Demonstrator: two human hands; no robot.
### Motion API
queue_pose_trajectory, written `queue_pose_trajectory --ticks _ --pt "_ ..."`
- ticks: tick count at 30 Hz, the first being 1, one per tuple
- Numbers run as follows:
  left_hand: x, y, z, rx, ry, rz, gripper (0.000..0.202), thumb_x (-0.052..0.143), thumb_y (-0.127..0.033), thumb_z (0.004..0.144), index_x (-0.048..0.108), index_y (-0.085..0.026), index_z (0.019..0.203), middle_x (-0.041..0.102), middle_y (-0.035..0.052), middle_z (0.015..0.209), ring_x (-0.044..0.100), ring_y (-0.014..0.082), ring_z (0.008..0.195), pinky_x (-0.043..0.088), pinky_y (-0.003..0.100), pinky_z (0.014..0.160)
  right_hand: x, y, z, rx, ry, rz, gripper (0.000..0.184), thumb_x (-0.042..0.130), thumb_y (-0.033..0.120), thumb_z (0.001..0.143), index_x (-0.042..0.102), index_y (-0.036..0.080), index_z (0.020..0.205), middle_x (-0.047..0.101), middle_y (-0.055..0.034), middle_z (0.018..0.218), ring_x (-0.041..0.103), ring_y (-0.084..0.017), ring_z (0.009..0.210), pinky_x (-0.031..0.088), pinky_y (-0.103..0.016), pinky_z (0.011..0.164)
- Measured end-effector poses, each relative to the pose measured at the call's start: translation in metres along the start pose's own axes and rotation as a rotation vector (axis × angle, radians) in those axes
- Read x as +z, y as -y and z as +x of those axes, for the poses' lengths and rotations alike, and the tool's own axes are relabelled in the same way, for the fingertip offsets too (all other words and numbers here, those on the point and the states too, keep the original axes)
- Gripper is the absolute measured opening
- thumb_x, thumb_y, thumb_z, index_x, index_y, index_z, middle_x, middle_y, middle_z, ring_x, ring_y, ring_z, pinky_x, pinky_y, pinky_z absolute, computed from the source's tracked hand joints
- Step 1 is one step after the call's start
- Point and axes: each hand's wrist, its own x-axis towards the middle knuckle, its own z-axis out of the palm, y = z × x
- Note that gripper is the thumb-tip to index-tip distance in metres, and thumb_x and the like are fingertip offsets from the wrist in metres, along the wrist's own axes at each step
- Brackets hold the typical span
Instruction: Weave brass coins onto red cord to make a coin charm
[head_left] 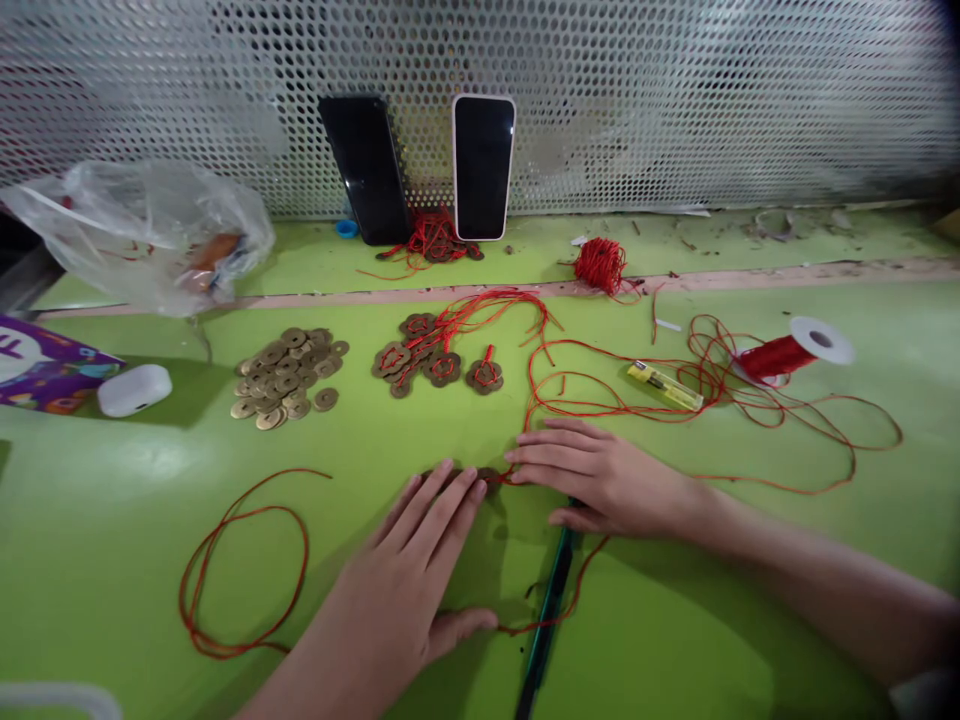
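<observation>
My left hand [409,560] lies flat on the green table [135,500], fingers stretched forward, their tips on a few brass coins [491,478] tied with red cord. My right hand [592,475] also lies flat, fingers pointing left and touching the same coins. Red cord [559,600] runs from under my hands past a dark slim tool [546,620] lying below my right hand. Neither hand grips anything.
A pile of loose brass coins [289,378] and a corded coin cluster [431,355] lie further back. A yellow lighter [664,386], red cord spool [787,352], cord ball [600,262], loose cord loop [240,570], two phones [484,165], plastic bag [142,235] and white case [135,390] surround them.
</observation>
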Motion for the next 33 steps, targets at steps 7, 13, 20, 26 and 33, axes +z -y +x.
queue_pose_trajectory --ticks 7,13,20,26,33 --pt "-0.005 0.007 -0.001 0.046 0.003 0.009 0.077 0.038 -0.067 0.084 0.043 -0.007 0.133 0.052 0.0133 0.135 0.044 0.0268 0.126 0.038 0.037 0.099 0.0 -0.002 -0.001 -0.01 0.007 0.022 0.042 0.043 0.037 0.095 0.051 0.012 0.128 0.053 -0.0099 0.132 0.041 -0.02 0.129 0.029 -0.04 0.113" --pt "-0.004 0.014 -0.003 0.043 0.066 -0.042 0.058 0.043 -0.056 0.087 0.05 -0.014 0.127 0.048 0.0135 0.138 0.044 0.0269 0.128 0.046 0.037 0.096 0.001 -0.002 -0.002 -0.006 0.008 0.046 0.042 0.044 0.037 0.095 0.05 0.013 0.129 0.052 -0.0099 0.134 0.04 -0.02 0.131 0.028 -0.041 0.113" --pt "-0.003 0.017 -0.002 0.078 0.066 -0.058 0.059 0.046 -0.054 0.087 0.05 -0.012 0.128 0.051 0.0118 0.137 0.041 0.0251 0.13 0.042 0.037 0.103 0.0 -0.002 -0.002 -0.001 0.028 0.056 0.042 0.045 0.035 0.094 0.05 0.013 0.129 0.052 -0.0097 0.134 0.039 -0.019 0.131 0.029 -0.039 0.113" --pt "-0.003 0.016 -0.001 0.079 0.06 -0.041 0.055 0.048 -0.052 0.087 0.05 -0.014 0.126 0.05 0.0134 0.136 0.046 0.0275 0.126 0.047 0.038 0.098 0.001 -0.002 -0.003 0.0 0.015 0.052 0.041 0.046 0.034 0.094 0.05 0.013 0.129 0.052 -0.0099 0.134 0.039 -0.019 0.131 0.029 -0.04 0.113" --pt "-0.001 0.011 -0.005 0.023 0.083 -0.033 0.059 0.045 -0.053 0.088 0.046 -0.014 0.132 0.049 0.0169 0.135 0.046 0.0285 0.126 0.047 0.039 0.097 0.0 -0.002 -0.002 -0.016 -0.008 0.063 0.041 0.049 0.032 0.092 0.051 0.013 0.128 0.053 -0.011 0.132 0.04 -0.019 0.131 0.031 -0.04 0.112"
